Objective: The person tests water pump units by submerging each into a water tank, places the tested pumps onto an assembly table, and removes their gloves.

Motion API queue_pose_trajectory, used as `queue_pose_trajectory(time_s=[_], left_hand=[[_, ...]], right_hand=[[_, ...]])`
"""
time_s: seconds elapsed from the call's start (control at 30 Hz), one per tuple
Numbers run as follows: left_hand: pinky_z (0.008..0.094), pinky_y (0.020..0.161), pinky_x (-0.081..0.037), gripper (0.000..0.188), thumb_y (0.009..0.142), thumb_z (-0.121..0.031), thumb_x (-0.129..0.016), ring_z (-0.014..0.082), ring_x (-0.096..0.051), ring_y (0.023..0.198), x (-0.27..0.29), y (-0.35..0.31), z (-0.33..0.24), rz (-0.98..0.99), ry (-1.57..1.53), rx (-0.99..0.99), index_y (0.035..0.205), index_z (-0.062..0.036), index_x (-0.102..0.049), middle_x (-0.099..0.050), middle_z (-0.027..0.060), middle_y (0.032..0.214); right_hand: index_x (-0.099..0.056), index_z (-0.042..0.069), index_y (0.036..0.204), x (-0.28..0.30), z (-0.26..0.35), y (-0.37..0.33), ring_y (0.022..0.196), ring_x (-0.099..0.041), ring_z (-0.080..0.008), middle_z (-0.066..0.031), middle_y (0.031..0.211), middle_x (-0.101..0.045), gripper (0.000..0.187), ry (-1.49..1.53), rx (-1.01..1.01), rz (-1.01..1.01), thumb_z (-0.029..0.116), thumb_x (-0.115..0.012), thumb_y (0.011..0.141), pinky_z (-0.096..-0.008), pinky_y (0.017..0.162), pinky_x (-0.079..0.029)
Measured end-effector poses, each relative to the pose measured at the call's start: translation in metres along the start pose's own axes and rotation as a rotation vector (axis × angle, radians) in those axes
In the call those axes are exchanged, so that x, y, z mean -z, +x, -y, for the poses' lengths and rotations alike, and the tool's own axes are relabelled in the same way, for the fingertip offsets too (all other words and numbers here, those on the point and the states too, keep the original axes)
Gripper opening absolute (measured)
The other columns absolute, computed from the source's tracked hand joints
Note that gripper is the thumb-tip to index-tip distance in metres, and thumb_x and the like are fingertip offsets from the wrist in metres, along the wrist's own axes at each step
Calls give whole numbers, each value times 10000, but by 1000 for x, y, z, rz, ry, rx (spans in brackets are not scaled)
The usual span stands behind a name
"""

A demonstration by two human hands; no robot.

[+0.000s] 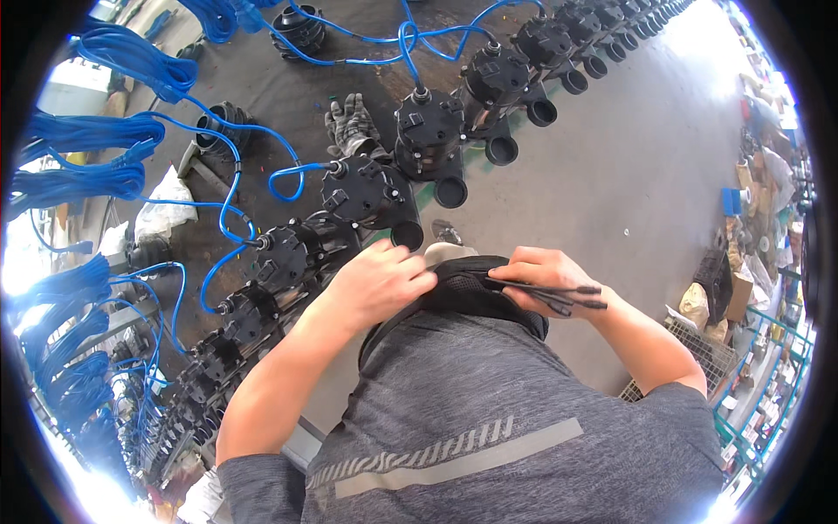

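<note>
At my waist, my left hand (380, 284) is closed, its curled fingers at the left edge of a black mesh fabric piece (467, 284), apparently pinching it. My right hand (543, 272) grips several thin black cords (559, 297) with thicker ends, which point right across my wrist. Its fingertips meet the fabric's right side. Just beyond my left hand stands a black pump-like unit (362, 188) with a round side outlet (407, 234) and a blue cable. What lies under my left fingers is hidden.
A long row of similar black units (428, 131) with blue cables runs along the dark bench (288, 96). A grey patterned glove (351, 124) lies there. Bundled blue cables (87, 140) hang at left. Crates and a green rack (768, 375) stand at right on the grey floor (594, 166).
</note>
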State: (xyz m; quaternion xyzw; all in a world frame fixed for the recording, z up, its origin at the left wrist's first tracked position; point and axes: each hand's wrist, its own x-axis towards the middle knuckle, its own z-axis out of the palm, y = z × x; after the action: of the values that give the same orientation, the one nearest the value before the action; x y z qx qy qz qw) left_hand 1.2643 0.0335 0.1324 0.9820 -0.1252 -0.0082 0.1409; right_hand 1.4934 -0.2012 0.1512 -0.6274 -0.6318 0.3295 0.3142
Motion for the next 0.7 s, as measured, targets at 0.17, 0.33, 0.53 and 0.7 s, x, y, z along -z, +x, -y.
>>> queue_pose_trajectory(time_s=[0.17,0.33,0.53,0.7], left_hand=[[377,820,-522,111,870,-151,-669,206,-652,927,-14,-39,-15,47,-217,135,978,-154,-644,-623,12,945],[396,985,-529,312,959,-252,-764,302,-652,1139,-12,-29,-22,-239,-742,533,1176,-59,-650,-669,105,1185],[408,1134,-483,839,808,-286,-921,308,-557,1388,-4,-16,-38,-240,-1166,450,1511,-70,-516,-572,139,1504],[431,1145,-480,879,780,-274,-935,333,-575,1355,-5,-13,-44,-230,-949,413,1510,-50,-500,-586,160,1468]], right_hand=[[-748,73,1063,4,6,26,786,-650,-302,-88,867,-640,207,-66,131,-3,82,-802,863,-421,700,-540],[-706,75,823,6,25,68,753,-648,-285,-60,811,-636,110,-119,354,-24,94,-815,825,-399,693,-510],[-670,25,834,23,48,80,667,-627,-304,-100,763,-611,123,208,75,128,83,-764,888,-405,620,-488],[-711,10,912,20,67,69,727,-671,-271,-127,810,-674,60,176,209,71,50,-755,911,-384,677,-524]])
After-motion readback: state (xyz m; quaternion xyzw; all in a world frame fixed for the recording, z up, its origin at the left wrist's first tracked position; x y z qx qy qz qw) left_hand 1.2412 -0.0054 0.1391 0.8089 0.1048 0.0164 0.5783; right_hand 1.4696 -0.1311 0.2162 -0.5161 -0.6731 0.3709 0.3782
